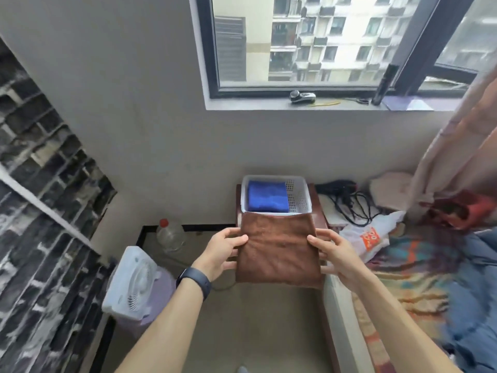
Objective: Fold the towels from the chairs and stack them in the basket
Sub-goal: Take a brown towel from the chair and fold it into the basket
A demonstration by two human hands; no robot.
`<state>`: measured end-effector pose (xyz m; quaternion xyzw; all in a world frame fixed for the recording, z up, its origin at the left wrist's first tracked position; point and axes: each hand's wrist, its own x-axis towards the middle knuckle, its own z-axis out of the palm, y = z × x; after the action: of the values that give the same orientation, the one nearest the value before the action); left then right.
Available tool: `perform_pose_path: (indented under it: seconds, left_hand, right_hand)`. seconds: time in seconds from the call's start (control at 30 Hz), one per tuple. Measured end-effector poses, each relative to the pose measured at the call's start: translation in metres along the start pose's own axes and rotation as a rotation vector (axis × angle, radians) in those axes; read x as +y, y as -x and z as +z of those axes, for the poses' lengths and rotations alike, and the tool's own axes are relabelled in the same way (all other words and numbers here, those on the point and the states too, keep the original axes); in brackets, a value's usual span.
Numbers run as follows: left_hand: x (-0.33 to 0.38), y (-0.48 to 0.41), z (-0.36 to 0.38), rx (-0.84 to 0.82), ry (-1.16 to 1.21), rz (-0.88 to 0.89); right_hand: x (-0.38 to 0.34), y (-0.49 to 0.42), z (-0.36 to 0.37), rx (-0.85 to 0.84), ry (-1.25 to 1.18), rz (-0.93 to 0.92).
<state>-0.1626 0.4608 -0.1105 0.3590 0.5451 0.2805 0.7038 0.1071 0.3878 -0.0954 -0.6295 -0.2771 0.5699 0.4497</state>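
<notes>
Your brown towel (278, 251) hides the near wall of the white basket (299, 196) and much of the worktop (320, 208) beneath. Fingertips of your left hand (220, 251) and right hand (334, 255) vanish under it; the bed (419, 278) is blurred.

Brown towel (278, 251), blue towel (267, 196), white perforated basket (300, 196), black wristband (194, 281).

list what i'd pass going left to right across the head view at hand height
white fan → clear bottle → left hand → brown towel → right hand → white plastic bag
</notes>
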Motion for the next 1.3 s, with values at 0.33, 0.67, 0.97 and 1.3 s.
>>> perform_pose_path:
  seconds: [0.33, 0.67, 0.97, 1.3]
  left_hand:
    - [0.051, -0.150, 0.000, 0.054, -0.070, -0.089]
    - [0.086, -0.298, 0.028, 0.163, -0.085, -0.260]
    - [0.086, -0.404, 0.021, 0.294, -0.153, -0.306]
    - [0.068, -0.458, 0.014, 0.281, -0.487, -0.375]
  right_hand:
    - [-0.027, -0.147, 0.003, 0.028, -0.006, 0.119]
    - [-0.027, -0.335, -0.016, 0.106, 0.052, 0.315]
    - [-0.018, -0.435, -0.001, 0.108, 0.080, 0.407]
    - [0.009, -0.477, 0.008, 0.197, 0.166, 0.486]
